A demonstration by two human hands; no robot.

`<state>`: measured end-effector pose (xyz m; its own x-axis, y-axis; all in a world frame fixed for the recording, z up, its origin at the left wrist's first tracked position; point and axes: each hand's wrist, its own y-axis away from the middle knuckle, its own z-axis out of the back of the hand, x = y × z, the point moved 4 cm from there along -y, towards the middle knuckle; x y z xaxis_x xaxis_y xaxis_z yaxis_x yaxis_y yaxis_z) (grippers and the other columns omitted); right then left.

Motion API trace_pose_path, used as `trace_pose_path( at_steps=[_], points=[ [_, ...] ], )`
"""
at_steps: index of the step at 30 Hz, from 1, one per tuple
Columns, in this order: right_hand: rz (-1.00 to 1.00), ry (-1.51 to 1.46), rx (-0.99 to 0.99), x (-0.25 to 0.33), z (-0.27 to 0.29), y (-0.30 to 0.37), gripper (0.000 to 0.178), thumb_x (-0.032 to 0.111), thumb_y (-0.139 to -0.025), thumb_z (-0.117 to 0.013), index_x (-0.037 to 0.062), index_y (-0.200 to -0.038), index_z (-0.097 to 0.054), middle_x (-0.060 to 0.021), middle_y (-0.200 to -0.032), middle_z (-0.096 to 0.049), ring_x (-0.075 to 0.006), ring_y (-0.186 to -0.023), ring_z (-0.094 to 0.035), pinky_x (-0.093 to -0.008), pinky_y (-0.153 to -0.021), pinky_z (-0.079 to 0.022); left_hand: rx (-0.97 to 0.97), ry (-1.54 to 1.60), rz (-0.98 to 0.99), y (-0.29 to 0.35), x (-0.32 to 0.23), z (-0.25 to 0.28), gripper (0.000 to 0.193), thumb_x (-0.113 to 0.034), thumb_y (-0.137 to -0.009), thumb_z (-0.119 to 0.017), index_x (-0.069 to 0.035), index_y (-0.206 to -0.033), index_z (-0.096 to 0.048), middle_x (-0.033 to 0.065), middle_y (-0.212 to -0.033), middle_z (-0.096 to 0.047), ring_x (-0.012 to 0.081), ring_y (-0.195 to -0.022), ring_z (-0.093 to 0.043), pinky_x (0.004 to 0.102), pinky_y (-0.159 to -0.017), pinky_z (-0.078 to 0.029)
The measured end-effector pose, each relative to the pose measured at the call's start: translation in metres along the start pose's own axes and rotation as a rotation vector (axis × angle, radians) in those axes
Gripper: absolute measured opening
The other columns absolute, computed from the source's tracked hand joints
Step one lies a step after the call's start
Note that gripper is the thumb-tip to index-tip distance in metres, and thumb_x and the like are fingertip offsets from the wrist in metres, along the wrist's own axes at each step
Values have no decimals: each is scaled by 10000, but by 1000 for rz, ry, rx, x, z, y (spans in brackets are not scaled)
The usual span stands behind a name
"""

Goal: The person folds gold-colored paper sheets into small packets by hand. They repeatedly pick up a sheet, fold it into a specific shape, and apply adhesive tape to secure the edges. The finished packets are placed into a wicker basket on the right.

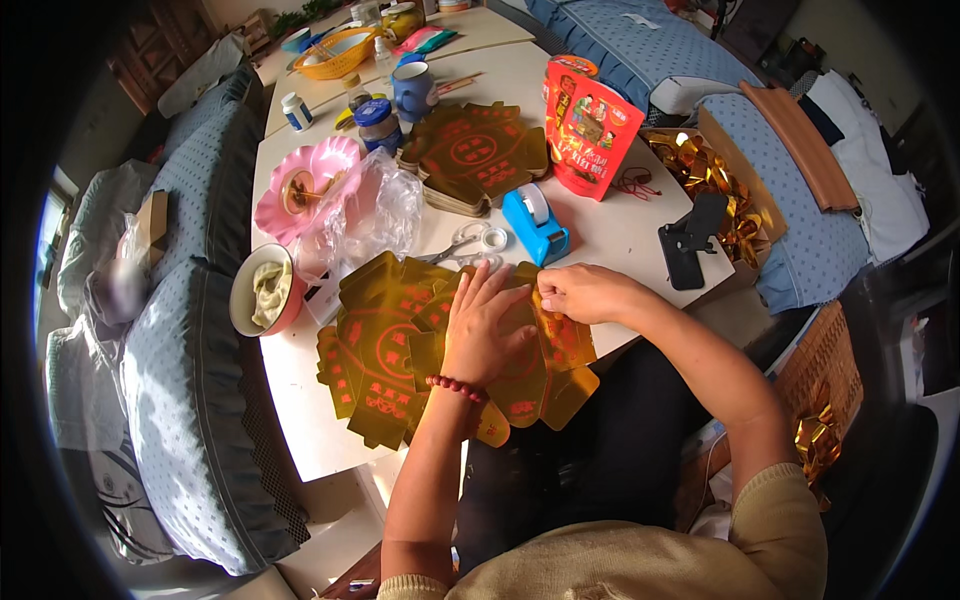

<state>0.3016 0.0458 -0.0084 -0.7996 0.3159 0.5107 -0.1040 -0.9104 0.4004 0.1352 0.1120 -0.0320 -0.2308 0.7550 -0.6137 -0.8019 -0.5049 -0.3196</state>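
A flat die-cut gold cardboard blank (520,395) with red print lies before me, its near flaps past the table edge. My left hand (482,335), with a dark red bead bracelet on the wrist, presses flat on it with fingers spread. At its right far edge, my right hand (580,293) has its fingers curled closed on a flap. Another gold blank (375,345) lies partly under it on the left. Just beyond my hands are scissors (450,247), a small tape roll (493,238) and a blue tape dispenser (537,225).
A stack of gold blanks (475,150) stands farther back, beside a red pouch (592,135). At left are a pink dish (310,165), crumpled clear plastic (385,210) and a bowl (240,295). A black phone stand (690,245) and a box of folded gold pieces (715,180) are at right.
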Motion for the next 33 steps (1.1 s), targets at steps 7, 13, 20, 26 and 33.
trace_pose_path(
  at_steps=[7,13,20,26,33],
  points=[
    [-32,96,-23,5,-1,-2,195,259,-963,-568,71,-992,-607,-107,-964,-714,-315,-944,-667,-441,-799,-500,-9,-6,-7,0,0,0,556,-194,-714,-831,-144,-1245,-675,105,-1478,-508,309,-1461,-345,467,-1230,-224],
    [-32,139,-37,8,-2,-2,194,257,-960,-552,74,-1003,-602,-135,-967,-706,-345,-963,-658,-474,-813,-492,3,5,1,1,1,0,549,-197,-742,-808,-138,-1268,-665,91,-1488,-504,323,-1474,-324,486,-1229,-208],
    [-22,304,-115,9,-7,-6,233,295,-920,-630,70,-978,-624,-138,-909,-702,-354,-909,-673,-481,-780,-511,11,1,2,1,0,0,546,-202,-748,-805,-131,-1270,-665,98,-1495,-495,321,-1478,-315,484,-1231,-201],
    [-43,292,-35,4,1,-13,300,337,-841,-750,69,-919,-637,-135,-893,-704,-347,-910,-679,-472,-784,-520,22,19,14,1,-1,2,540,-202,-753,-802,-133,-1272,-668,97,-1496,-495,320,-1479,-312,485,-1234,-196],
    [-77,350,-124,0,8,-5,341,370,-829,-768,87,-921,-601,-112,-914,-701,-322,-934,-679,-457,-797,-513,23,14,22,1,0,2,530,-212,-759,-802,-135,-1267,-673,91,-1495,-497,317,-1478,-315,481,-1235,-194]
  ],
)
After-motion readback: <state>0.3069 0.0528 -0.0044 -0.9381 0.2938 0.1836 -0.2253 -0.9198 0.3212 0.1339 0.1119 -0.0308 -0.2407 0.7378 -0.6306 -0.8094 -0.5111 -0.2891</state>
